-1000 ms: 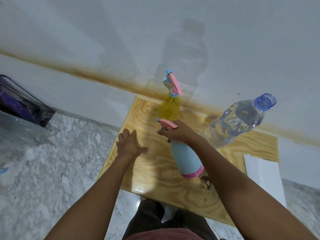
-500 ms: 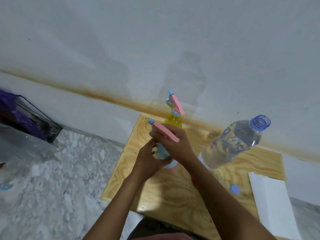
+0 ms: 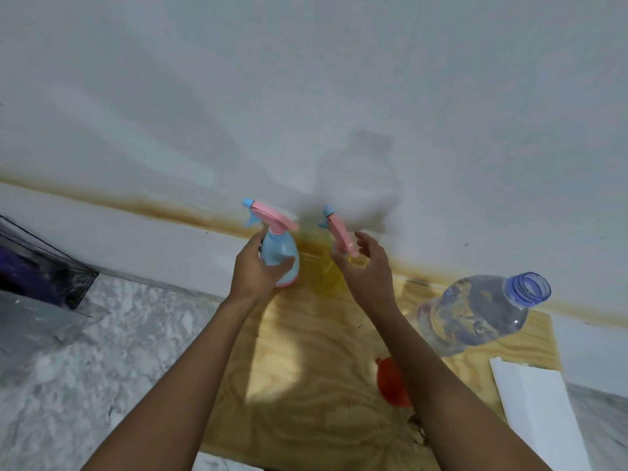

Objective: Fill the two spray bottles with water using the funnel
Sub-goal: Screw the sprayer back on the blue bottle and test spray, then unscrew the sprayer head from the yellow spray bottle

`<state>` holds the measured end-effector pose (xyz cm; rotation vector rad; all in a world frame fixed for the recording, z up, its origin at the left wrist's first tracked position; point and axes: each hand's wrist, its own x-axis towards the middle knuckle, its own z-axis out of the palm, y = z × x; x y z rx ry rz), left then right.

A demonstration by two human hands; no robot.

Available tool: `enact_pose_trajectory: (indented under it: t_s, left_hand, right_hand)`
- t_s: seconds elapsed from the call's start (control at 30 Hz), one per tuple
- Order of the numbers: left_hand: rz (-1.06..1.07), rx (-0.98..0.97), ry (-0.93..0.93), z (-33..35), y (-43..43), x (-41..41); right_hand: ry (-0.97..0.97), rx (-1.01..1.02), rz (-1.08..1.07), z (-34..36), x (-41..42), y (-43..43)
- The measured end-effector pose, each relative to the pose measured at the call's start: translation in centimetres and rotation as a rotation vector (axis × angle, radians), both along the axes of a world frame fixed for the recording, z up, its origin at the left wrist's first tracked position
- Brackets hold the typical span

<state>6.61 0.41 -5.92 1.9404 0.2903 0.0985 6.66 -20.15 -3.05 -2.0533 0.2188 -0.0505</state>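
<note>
the left hand (image 3: 255, 270) is gripping the blue bottle (image 3: 281, 256) around its belly, thumb across the front and fingers wrapped behind, at the far left corner of the board (image 3: 306, 379). whether the bottle's base is resting on the wood or lifted just off it cannot be told. its pink trigger head (image 3: 272, 217) is sitting on top, nozzle pointing left.

the right hand (image 3: 368, 270) is reaching at the yellow bottle (image 3: 323, 266), which is standing just right of the blue one along the far edge, against the wall (image 3: 306, 79). the fingers are spread and curled, not clamped on anything; they are lying beside that bottle's pink head (image 3: 339, 232), and contact cannot be told through the blur.

the water bottle (image 3: 475, 311) is standing uncapped near the far right corner, holding water. the red funnel (image 3: 390, 382) is lying on the board partly under the right forearm. a white sheet (image 3: 537, 413) is overlapping the right edge.
</note>
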Motion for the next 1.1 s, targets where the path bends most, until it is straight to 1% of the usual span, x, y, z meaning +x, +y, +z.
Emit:
enact_pose_trajectory:
  t_s: [0.1,0.27,0.43,0.53,0.63,0.73,0.83,0.9,0.97,1.03,1.1]
  left_hand:
    - [-0.045,0.031,0.035,-1.1,-0.1,1.8]
    - [-0.038,0.088,0.071,-3.0,-0.6,2.4]
    - [-0.023,0.081,0.058,-4.0,-0.7,2.4]
    - [-0.027,0.074,0.081,-4.1,-0.6,2.3]
    - [-0.027,0.03,0.094,-3.8,-0.6,1.5]
    - [0.052,0.074,0.036,-2.0,-1.8,-0.8]
    - [0.121,0.105,-0.143,0.0,-3.5,-4.2]
    - [0.061,0.154,-0.23,0.5,-4.5,-6.2]
    - [-0.07,0.196,-0.256,0.9,-5.6,-7.6]
    - [-0.183,0.181,-0.224,1.9,-6.4,-8.2]
    - [-0.191,0.135,-0.175,2.9,-6.9,-8.5]
  right_hand:
    - [-0.02,-0.033,-0.015,-0.3,0.7,0.5]
    - [-0.044,-0.073,-0.036,-0.1,0.8,0.5]
    - [-0.089,-0.055,-0.011,0.5,0.2,-0.1]
    - [-0.124,-0.05,-0.001,1.4,-0.3,-0.2]
    - [-0.166,-0.034,0.016,2.4,-1.1,-0.3]
    - [-0.181,-0.003,0.037,3.3,-1.9,-0.6]
    - [-0.191,0.04,0.05,4.2,-3.0,-0.8]
    - [-0.199,0.067,0.065,4.9,-3.8,-0.7]
    - [-0.204,0.08,0.086,5.6,-4.5,-0.5]
    - [-0.207,0.108,0.108,6.3,-5.2,-0.3]
    - [-0.225,0.124,0.12,7.0,-5.9,-0.2]
